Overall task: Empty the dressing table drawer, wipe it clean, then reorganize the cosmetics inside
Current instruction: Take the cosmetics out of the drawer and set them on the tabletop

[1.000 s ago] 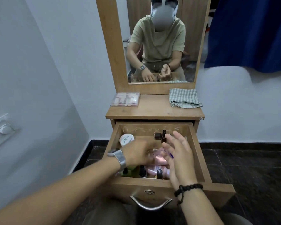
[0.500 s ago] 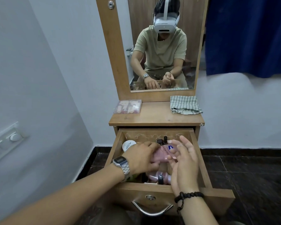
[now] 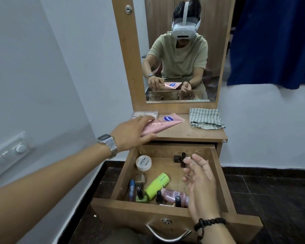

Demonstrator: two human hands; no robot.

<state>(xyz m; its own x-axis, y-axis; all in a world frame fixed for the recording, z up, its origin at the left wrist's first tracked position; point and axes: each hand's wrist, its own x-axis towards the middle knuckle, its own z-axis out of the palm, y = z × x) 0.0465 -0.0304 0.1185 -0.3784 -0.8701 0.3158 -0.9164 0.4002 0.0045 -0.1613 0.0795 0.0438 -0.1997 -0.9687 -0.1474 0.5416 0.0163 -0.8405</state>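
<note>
The wooden drawer [image 3: 218, 175] is pulled out below the dressing table top [image 3: 187, 133]. My left hand [image 3: 130, 132] holds a pink tube [image 3: 165, 123] by its lower end over the table top. My right hand [image 3: 199, 180] hovers over the drawer's right side, fingers relaxed and holding nothing. Inside lie a white round jar [image 3: 143, 163], a lime green bottle [image 3: 157, 185], a pink bottle [image 3: 173, 195], a blue tube [image 3: 132, 190], several dark-capped nail polish bottles [image 3: 159, 197] and small dark bottles [image 3: 179, 158] at the back.
A checked cloth [image 3: 205, 120] lies folded at the table top's right. A clear flat case [image 3: 144, 114] sits at its back left, partly behind my left hand. The mirror [image 3: 181, 50] rises behind. A white wall with a switch panel [image 3: 9, 152] is close on the left.
My left hand has lifted the pink tube out of the drawer and carried it up to the table top. My right hand has let go and stays over the drawer.
</note>
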